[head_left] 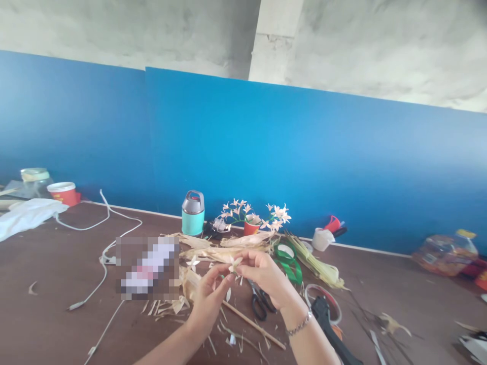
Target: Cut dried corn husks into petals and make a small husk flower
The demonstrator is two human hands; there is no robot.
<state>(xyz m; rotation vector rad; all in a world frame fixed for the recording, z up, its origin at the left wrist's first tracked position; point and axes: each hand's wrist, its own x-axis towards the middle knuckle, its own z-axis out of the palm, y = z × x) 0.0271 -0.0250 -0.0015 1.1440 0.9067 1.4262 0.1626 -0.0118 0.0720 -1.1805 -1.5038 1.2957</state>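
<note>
Between my two hands is a small pale flower (235,264) with pointed petals, apparently made of dried husk. My left hand (213,286) pinches it low on its left side. My right hand (258,271) has its fingertips closed on the flower's right side, and a bracelet circles that wrist. Dried corn husks (224,253) lie behind and to the left of my hands, with cut scraps around them. Below my right hand rest black-handled scissors (259,303), partly hidden by it. A thin stick (254,324) lies slanting beneath my hands.
A red cup (251,226) holds stems of finished pale flowers (279,217). Left of it stands a teal flask (193,220). Green ribbon (291,266), a bundle of pale stalks (319,263) and a black glue gun (327,324) lie to the right. A white cable (108,253) runs at left.
</note>
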